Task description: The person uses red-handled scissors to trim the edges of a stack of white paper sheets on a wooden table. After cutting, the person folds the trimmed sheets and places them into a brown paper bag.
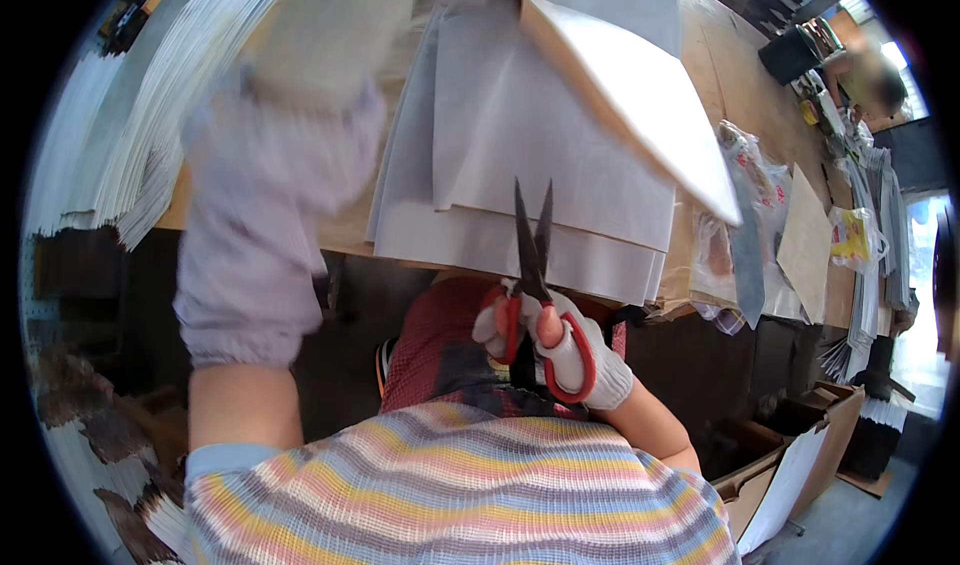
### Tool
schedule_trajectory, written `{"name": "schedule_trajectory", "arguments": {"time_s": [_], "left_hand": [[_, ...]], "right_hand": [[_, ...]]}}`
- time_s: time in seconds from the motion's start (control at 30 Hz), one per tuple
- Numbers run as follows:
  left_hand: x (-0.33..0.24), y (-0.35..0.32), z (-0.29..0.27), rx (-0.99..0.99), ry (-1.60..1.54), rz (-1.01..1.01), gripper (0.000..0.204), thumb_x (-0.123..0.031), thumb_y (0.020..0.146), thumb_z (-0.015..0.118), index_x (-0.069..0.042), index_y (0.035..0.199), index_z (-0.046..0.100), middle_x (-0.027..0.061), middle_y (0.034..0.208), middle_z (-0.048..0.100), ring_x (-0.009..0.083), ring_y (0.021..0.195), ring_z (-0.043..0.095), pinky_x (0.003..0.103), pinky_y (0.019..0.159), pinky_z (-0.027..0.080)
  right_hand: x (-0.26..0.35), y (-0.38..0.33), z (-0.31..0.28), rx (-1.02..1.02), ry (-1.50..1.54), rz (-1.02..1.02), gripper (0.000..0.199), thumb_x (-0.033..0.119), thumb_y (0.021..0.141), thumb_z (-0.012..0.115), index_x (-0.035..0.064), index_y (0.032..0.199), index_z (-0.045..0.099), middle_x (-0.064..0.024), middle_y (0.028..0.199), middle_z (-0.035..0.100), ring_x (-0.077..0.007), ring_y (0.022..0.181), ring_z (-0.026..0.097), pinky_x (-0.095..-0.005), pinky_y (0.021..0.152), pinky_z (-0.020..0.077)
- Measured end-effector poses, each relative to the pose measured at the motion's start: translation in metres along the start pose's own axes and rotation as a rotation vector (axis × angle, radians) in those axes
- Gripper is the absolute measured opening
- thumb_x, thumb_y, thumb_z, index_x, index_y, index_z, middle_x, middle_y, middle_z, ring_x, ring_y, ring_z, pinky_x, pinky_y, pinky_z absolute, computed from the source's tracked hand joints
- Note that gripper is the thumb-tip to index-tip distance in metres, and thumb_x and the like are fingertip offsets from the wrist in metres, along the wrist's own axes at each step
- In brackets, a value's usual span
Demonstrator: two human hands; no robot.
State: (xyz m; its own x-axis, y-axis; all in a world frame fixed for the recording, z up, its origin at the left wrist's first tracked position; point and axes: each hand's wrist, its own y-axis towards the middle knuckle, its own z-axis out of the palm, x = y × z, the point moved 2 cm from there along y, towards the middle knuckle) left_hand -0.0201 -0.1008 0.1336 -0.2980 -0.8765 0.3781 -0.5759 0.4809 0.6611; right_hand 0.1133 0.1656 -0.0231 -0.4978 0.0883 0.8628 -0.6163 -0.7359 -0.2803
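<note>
"What's closest?"

"A striped knit top [450,485], with dark red trousers [425,340] just beyond it. A cardboard box [835,435] stands open on the right."

"And the right hand [572,365]?"

"Gloved, with some bare fingertips showing. Its fingers are curled through the red loops of the scissors [533,275]. The blades point away from the body, slightly apart, in front of the near edge of the white sheets [555,170]."

"Where are those sheets?"

"On the desk [765,90], overlapping in a loose pile. One tilted sheet [640,95] slants up over the pile's right part, its edge brownish and blurred."

"What about the left hand [345,25]?"

"It's gloved too, above a pale sleeve cover [265,195], reaching to the far side of the pile. Its fingers are blurred near the tilted sheet's upper corner; I can't tell whether they grip it."

"Anything around?"

"A thick stack of folded sheets [190,95] on the left, clear plastic bags [770,180] on the right, and another person [865,80] at the far right."
</note>
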Motion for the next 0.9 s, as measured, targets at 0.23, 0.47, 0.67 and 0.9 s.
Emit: {"name": "schedule_trajectory", "arguments": {"time_s": [0.23,0.47,0.67,0.9], "left_hand": [[0.072,0.057,0.077,0.073,-0.188,-0.532,0.063,-0.025,0.075,0.077,-0.004,0.132,0.059,0.0152,0.131,0.057,0.0314,0.119,0.051,0.043,0.102,0.041],[-0.09,-0.044,0.052,0.537,-0.006,0.069,0.079,-0.037,0.07,0.081,-0.005,0.137,0.055,0.0137,0.146,0.047,0.0317,0.139,0.036,0.046,0.117,0.027],[-0.107,-0.138,0.06,0.646,-0.305,-0.054,0.086,-0.039,0.07,0.083,-0.003,0.139,0.048,0.0163,0.144,0.049,0.0344,0.142,0.038,0.048,0.121,0.027],[-0.089,-0.111,0.064,0.926,-0.276,-0.183,0.087,-0.052,0.084,0.068,-0.001,0.149,0.039,0.0205,0.156,0.037,0.0395,0.146,0.031,0.049,0.124,0.019]], "right_hand": [[-0.001,-0.021,-0.016,-0.152,0.038,0.069,0.077,0.075,0.094,0.044,0.0008,0.1,0.064,-0.012,0.1,0.069,-0.0201,0.087,0.066,-0.0356,0.081,0.0529],[-0.019,-0.045,-0.057,-0.289,0.166,0.06,0.072,0.074,0.094,0.047,0.0048,0.097,0.066,-0.0075,0.095,0.068,-0.0158,0.084,0.062,-0.0305,0.078,0.0494],[-0.014,-0.035,-0.065,-0.348,-0.061,0.096,0.067,0.068,0.098,0.046,0.0031,0.095,0.062,-0.0094,0.093,0.069,-0.0169,0.082,0.064,-0.0309,0.076,0.0522],[-0.011,-0.023,-0.069,-0.362,-0.168,0.107,0.065,0.066,0.099,0.047,0.0023,0.094,0.062,-0.012,0.093,0.07,-0.0184,0.08,0.065,-0.0316,0.074,0.0531]]}}
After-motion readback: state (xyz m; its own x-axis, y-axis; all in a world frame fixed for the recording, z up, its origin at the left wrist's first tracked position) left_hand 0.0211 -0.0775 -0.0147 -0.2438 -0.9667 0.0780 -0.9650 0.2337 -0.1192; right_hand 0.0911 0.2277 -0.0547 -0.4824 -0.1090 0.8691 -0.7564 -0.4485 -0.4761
